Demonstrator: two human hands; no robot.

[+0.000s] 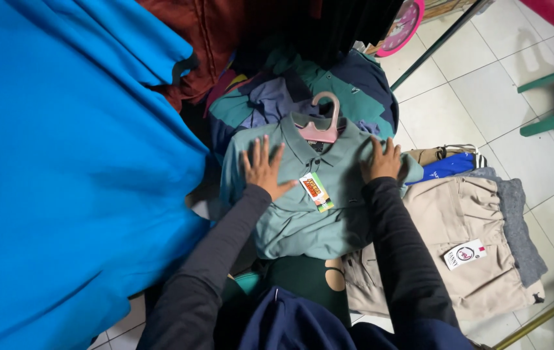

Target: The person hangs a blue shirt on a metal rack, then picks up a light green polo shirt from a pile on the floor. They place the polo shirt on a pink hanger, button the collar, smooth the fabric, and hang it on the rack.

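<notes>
While both our hands lie flat, fingers spread and grasping nothing, we smooth the grey-green polo shirt (303,214) on its pink hanger (323,126): left hand (262,170) on one shoulder, right hand (380,161) on the other. Beside it lie beige trousers (465,240); a blue cloth (63,175) hangs left.

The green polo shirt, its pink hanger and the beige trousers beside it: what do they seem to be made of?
The green polo shirt looks like soft matte knit, likely cotton: it drapes and creases under both hands. The pink hanger looks like moulded plastic, smooth and rigid. The beige trousers seem a firmer woven cloth, with crisp seams.
</notes>
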